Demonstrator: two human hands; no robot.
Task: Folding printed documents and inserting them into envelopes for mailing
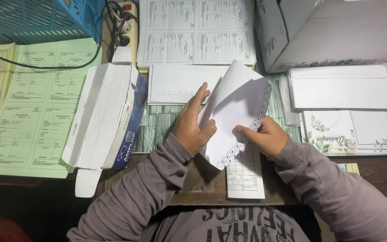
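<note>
A white paper envelope with its flap raised and a blue-patterned lining edge (236,112) sits at the middle of the bench (202,179), held from both sides. The left hand (194,124) lies flat on its left face, fingers stretched out and open, the thumb pressed to the paper. The right hand (263,136) pinches its lower right edge, fingers closed on the lining side. Under the envelope lies a narrow white printed slip (246,177), reaching toward the bench's near edge.

Just left of the envelope stands an open blue-and-white cardboard box (133,121), packed tight with a stack of white envelopes (104,116). Beyond that box spread pale green printed forms (36,116), with a blue plastic basket (36,18) above them. Behind the envelope lie a flat white envelope (175,83) and white printed sheets (195,31). To its right are more white envelopes (341,87) on floral-printed cards (350,134), and a large white cardboard carton (332,31) behind those; I cannot tell what it contains.
</note>
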